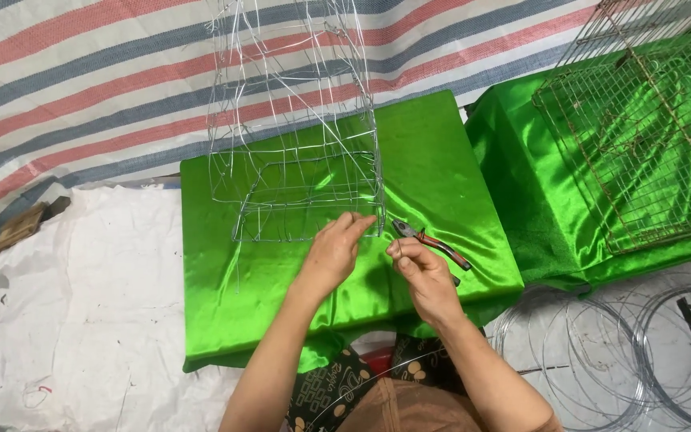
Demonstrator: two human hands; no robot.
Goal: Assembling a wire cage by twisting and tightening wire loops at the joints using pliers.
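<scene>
Both hands touch wire cage.

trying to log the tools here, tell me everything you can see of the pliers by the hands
The metal pliers with dark red handles lie flat on the shiny green cloth-covered table, to the right of the thin silver wire cage frame. The grey jaws look shut and point up-left toward the frame's lower right corner; the two handles run down-right, slightly spread. The right hand sits just below them with its fingertips next to the jaws; whether they touch is unclear. The left hand is on the frame, not the pliers.
</scene>
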